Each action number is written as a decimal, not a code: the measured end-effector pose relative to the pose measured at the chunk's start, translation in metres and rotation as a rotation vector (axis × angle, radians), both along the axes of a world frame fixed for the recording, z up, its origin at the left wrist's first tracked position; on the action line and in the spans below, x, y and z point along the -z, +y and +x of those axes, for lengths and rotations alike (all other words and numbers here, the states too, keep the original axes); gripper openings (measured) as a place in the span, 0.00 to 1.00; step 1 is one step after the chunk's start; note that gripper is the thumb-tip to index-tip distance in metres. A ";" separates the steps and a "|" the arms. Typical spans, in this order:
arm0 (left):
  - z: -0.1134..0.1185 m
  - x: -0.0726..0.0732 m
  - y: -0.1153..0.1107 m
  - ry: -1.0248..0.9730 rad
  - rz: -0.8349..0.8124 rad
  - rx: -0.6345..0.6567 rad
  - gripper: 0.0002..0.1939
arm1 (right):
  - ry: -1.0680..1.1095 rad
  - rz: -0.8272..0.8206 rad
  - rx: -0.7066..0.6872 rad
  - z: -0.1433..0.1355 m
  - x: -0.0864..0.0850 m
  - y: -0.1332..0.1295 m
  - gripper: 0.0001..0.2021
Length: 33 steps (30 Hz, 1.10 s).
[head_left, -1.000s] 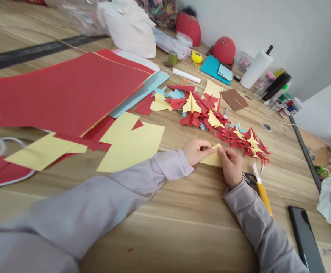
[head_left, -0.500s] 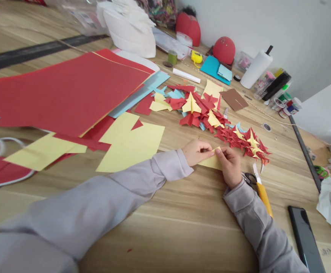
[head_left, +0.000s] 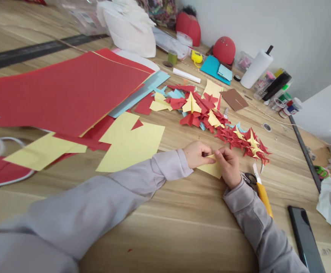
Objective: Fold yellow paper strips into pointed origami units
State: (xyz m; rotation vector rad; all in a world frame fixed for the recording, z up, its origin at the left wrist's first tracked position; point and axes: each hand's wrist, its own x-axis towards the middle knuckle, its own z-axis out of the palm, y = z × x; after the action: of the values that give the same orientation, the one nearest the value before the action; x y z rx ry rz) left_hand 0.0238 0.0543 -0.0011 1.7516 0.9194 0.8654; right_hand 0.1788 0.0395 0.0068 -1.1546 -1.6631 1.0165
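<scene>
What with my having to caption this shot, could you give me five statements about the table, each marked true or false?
1. The left hand and the right hand are both on one small yellow paper. True.
2. The phone lies left of the yellow-handled tool. False: the phone lies right of the yellow-handled tool.
3. The tape measure is yellow. True.
4. Every folded shape in the pile is red. False: yellow folded shapes lie there too.
5. The brown paper lies beyond the hands. True.
</scene>
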 end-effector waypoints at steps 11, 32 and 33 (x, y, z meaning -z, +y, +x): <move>0.001 -0.002 0.001 -0.146 -0.036 0.054 0.12 | -0.013 -0.001 -0.066 0.002 0.000 0.000 0.16; -0.002 -0.005 0.002 -0.082 -0.200 0.054 0.19 | 0.071 -0.123 -0.018 0.002 0.004 -0.001 0.16; -0.002 -0.005 0.002 -0.074 -0.183 0.056 0.20 | 0.069 -0.118 -0.018 0.002 0.004 -0.001 0.15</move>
State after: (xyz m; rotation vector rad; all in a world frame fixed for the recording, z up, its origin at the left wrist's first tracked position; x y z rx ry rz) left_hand 0.0218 0.0560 0.0041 1.5705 0.8689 0.7800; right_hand 0.1805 0.0382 0.0028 -1.1688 -1.5799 1.1664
